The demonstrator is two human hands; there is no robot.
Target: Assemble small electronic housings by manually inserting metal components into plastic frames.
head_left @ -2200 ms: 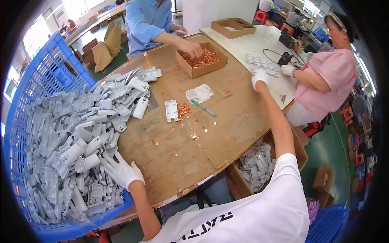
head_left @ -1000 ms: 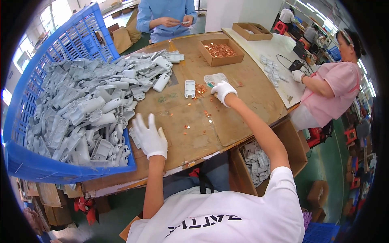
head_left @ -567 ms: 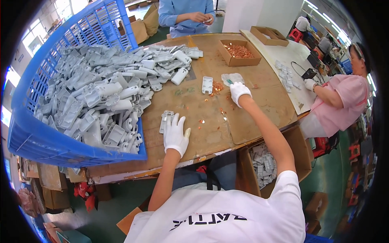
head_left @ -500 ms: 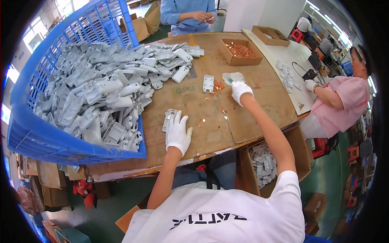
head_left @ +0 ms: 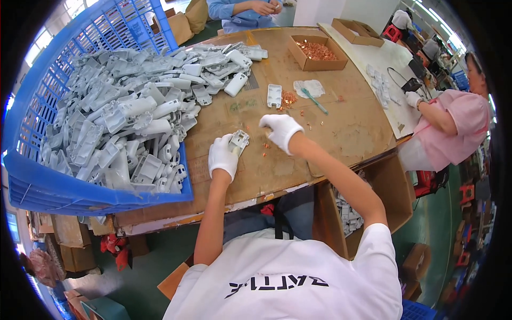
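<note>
My left hand wears a white glove and is closed on a small light-grey plastic housing, its moulded inside facing up. To its right, my gloved right hand hovers over the cardboard with its fingers curled together; whatever they may pinch is too small to make out. Beyond the right hand lies a second open housing, beside a loose heap of small copper-coloured pieces. A teal pen-like stick rests partly on a flat whitish pad.
A blue plastic crate heaped with grey housings fills the left side. A cardboard box of copper pieces stands at the far edge. Below the table's right edge sits another carton with housings. Co-workers sit across and at right.
My right hand has come back from the whitish pad toward my left hand, leaving the teal stick in full view. My left hand has turned and grasped the housing it was resting on.
</note>
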